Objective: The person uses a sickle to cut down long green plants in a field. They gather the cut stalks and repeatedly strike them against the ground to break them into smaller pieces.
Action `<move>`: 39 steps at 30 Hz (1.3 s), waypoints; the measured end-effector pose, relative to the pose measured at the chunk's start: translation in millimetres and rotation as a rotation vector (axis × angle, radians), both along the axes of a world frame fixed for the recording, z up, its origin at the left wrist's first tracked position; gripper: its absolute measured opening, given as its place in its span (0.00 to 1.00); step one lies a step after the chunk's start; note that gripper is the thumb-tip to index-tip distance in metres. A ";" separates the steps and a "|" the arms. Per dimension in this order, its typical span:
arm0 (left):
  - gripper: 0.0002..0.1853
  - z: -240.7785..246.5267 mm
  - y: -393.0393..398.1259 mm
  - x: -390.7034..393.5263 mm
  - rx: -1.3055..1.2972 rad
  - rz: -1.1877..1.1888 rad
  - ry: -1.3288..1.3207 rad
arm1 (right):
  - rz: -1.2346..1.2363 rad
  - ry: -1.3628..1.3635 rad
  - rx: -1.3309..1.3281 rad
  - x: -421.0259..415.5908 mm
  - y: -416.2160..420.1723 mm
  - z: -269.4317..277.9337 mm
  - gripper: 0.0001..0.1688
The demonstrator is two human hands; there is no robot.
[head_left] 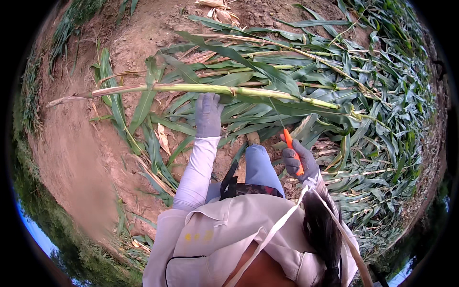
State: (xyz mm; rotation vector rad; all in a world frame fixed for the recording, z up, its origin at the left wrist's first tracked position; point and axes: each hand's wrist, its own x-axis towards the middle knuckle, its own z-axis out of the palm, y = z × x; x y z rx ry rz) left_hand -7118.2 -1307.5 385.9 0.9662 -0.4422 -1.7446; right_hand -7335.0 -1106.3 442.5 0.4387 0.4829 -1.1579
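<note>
My left hand, in a grey glove, is at a long corn stalk that lies crosswise before me; its fingertips meet the underside of the stalk, and whether they grip it is hidden. My right hand, gloved too, is closed around the orange handle of a tool. A thin metal part of the tool points up and left from the handle, its far end against the green leaves; its exact kind cannot be told. A broad corn leaf arches over the stalk.
Cut corn stalks with green leaves lie in a thick layer from the middle to the right. Bare reddish soil spreads on the left. Dry corn husks lie at the top. My blue-clad knee is between my arms. A pale strap hangs near my right wrist.
</note>
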 end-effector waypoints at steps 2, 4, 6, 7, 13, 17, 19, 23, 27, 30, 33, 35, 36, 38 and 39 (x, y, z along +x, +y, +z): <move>0.24 34.8 -14.4 -10.8 0.025 0.115 0.166 | 0.017 0.064 -0.044 16.0 39.5 11.6 0.27; 0.16 67.9 -7.3 -16.2 0.137 0.179 0.328 | -0.103 0.138 0.058 35.5 69.7 13.4 0.24; 0.23 87.1 7.7 -12.5 0.098 0.152 0.313 | -0.287 0.158 0.299 60.6 92.7 7.6 0.21; 0.26 96.9 15.6 -20.3 0.135 0.230 0.218 | -0.293 0.393 0.406 71.2 109.7 14.0 0.12; 0.27 107.1 38.4 -7.5 -0.085 0.075 0.349 | -0.139 1.830 0.180 100.8 144.5 9.5 0.08; 0.28 138.3 65.1 -14.3 -0.173 -0.013 0.427 | -0.040 2.106 0.084 83.0 73.2 3.6 0.17; 0.28 152.4 70.1 -13.1 -0.207 -0.019 0.438 | 0.072 2.194 0.138 74.7 51.0 14.7 0.17; 0.29 185.8 53.8 -3.1 -0.075 0.099 0.335 | -0.046 2.327 0.109 89.7 66.6 -28.5 0.16; 0.29 158.0 57.0 -7.6 -0.011 -0.083 0.356 | -0.137 2.284 0.097 99.0 93.7 -59.5 0.14; 0.29 161.6 46.6 -7.1 -0.113 -0.104 0.476 | -0.479 1.878 0.002 110.6 84.2 -14.0 0.14; 0.29 162.7 42.6 -4.5 -0.166 -0.099 0.551 | -0.932 1.132 -0.191 104.2 70.2 29.0 0.16; 0.29 164.7 46.1 -0.5 -0.197 -0.098 0.577 | -1.000 0.683 -0.227 83.8 73.7 21.0 0.18; 0.29 166.3 47.6 1.7 -0.257 -0.139 0.606 | -0.983 0.569 -0.137 79.4 68.2 20.6 0.19; 0.29 168.4 51.1 6.4 -0.371 -0.213 0.668 | -0.936 0.346 0.045 71.7 52.7 22.5 0.21; 0.29 166.5 54.0 9.8 -0.431 -0.252 0.711 | -0.998 0.222 -0.028 70.2 40.5 28.0 0.22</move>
